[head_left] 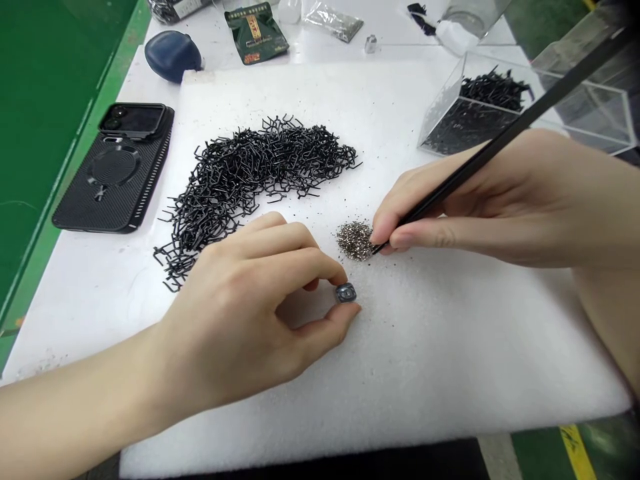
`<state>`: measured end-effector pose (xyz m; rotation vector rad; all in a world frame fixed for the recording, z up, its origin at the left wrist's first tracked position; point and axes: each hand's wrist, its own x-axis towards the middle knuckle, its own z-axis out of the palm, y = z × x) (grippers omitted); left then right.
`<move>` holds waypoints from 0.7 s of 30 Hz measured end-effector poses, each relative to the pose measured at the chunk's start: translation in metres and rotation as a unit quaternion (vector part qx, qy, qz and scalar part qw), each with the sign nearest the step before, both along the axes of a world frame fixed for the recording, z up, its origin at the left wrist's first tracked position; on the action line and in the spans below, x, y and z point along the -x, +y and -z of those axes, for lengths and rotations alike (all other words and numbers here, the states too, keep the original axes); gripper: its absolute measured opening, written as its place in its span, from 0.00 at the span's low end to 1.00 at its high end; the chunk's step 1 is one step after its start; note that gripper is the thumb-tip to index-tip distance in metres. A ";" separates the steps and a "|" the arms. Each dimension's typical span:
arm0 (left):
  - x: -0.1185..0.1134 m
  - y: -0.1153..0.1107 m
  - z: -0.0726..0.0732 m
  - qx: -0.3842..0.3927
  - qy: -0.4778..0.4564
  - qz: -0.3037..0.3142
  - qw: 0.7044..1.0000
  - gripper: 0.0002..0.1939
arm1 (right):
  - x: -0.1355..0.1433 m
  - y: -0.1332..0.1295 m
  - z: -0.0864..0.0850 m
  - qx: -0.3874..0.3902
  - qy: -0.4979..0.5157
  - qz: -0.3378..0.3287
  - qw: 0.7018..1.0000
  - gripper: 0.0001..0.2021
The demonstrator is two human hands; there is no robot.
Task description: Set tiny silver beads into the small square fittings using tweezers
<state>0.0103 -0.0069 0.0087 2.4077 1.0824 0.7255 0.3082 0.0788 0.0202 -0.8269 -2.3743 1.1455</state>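
Observation:
Between the thumb and forefinger of my left hand (250,313) is a small dark metal block (345,292) with rounded edges, pinched just above the white foam sheet (450,360). My right hand (480,207) grips a long thin black tool like a pair of tweezers (505,137), slanting down to the left. Its tip meets the right edge of a little heap of tiny metal bits (355,240); whether it holds a bit is too small to tell. Behind my left hand lies a curved pile of bent black wire pieces (260,163).
A clear plastic box (445,120) with black pieces stands at the right. A black phone (115,167) lies at the left, near a dark blue rounded object (173,55). Toward the back are a green packet (256,32), a clear bag (333,20) and a small metal piece (371,44).

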 end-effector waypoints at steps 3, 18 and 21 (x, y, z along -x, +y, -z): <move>-0.001 0.000 -0.001 -0.002 -0.006 -0.001 1.000 0.06 | 0.000 0.000 0.000 0.003 0.014 -0.002 1.000 0.06; 0.000 0.001 0.005 0.015 -0.037 0.013 0.999 0.03 | 0.015 -0.017 0.004 0.108 0.116 -0.012 0.987 0.05; -0.001 0.001 0.006 0.014 -0.039 0.017 0.999 0.02 | 0.016 -0.016 0.008 0.104 0.116 -0.025 0.987 0.06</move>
